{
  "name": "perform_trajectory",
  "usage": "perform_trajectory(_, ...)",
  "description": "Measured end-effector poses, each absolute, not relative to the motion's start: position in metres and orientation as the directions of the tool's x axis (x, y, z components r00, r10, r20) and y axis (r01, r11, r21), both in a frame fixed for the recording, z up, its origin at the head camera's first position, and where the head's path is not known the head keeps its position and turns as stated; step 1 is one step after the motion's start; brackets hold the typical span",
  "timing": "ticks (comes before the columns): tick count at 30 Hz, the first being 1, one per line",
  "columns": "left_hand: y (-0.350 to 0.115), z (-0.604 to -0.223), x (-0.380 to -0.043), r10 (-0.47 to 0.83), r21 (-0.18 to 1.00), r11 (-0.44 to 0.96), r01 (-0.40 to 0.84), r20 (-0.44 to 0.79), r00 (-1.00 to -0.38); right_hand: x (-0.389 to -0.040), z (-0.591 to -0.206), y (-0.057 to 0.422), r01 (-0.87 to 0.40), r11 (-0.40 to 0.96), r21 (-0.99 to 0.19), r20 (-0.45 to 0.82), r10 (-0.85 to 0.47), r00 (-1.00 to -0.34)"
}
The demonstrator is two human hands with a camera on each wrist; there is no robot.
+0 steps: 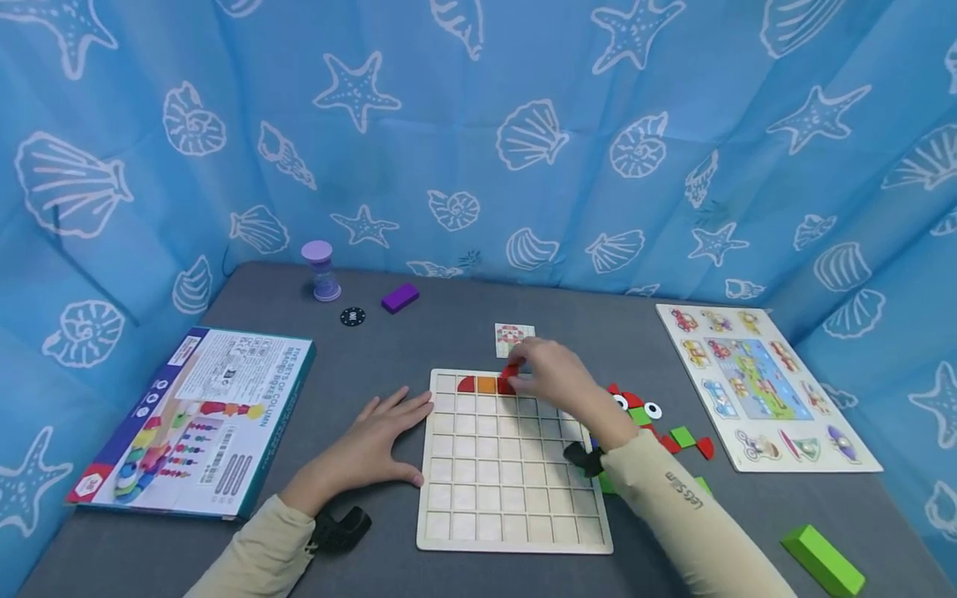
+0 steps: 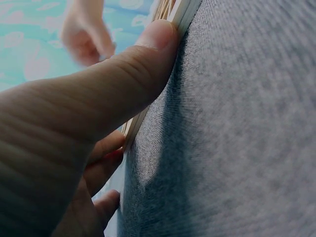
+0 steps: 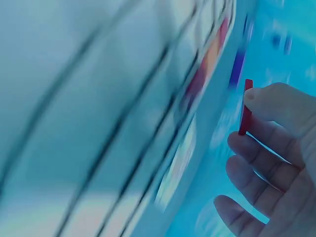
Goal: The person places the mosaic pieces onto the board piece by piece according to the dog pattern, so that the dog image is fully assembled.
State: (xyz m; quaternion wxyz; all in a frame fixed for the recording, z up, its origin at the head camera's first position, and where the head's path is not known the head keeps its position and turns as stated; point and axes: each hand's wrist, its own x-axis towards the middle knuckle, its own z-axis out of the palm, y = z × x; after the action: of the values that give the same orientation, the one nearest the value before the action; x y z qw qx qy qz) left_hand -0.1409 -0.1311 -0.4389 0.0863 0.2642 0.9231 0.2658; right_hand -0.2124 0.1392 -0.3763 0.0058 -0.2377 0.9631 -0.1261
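Note:
A wooden grid board [image 1: 493,473] lies on the table. Its far row holds a red rounded tile [image 1: 467,384], an orange square tile [image 1: 487,384] and a further red tile [image 1: 504,386]. Over that row my right hand [image 1: 557,380] pinches a thin red tile [image 3: 247,107] between thumb and index finger, held on edge in the right wrist view; its exact shape cannot be told. My left hand [image 1: 370,453] is spread at the board's left side, thumb [image 2: 158,37] and fingertips touching the edge. A small printed picture card [image 1: 510,335] lies just beyond the board.
Loose red and green tiles [image 1: 683,437] and white eye pieces [image 1: 653,410] lie right of the board, partly behind my right arm. A picture puzzle [image 1: 736,453], green block [image 1: 822,561], toy box [image 1: 247,357], hourglass [image 1: 321,270], black chip [image 1: 352,316] and purple block [image 1: 399,297] surround it.

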Motion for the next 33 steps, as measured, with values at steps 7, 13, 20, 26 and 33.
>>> perform_trajectory(7,-0.132,-0.439,-0.142,0.536,0.534,0.72,0.444,-0.021,-0.844,-0.205,-0.384,0.076,-0.605,0.778,-0.17,0.021,-0.611,-0.791)
perform_trajectory(13,-0.132,-0.439,-0.142,0.536,0.535,0.719,0.443,-0.022,-0.844,-0.203,-0.388,0.06,-0.607,0.779,-0.154,-0.045,-0.62,-0.784)
perform_trajectory(20,-0.132,-0.437,-0.141,0.539,0.552,0.708,0.44,-0.019,-0.842,-0.202,-0.394,0.057,-0.615,0.772,-0.162,-0.045,-0.628,-0.777)
perform_trajectory(26,-0.131,-0.437,-0.142,0.535,0.547,0.716,0.434,-0.03,-0.845,-0.199,-0.393,0.06,-0.596,0.778,-0.197,-0.044,-0.614,-0.788)
perform_trajectory(33,-0.129,-0.438,-0.141,0.511,0.534,0.739,0.411,-0.047,-0.858,-0.197,-0.382,0.107,-0.527,0.792,-0.309,0.023,-0.547,-0.837)
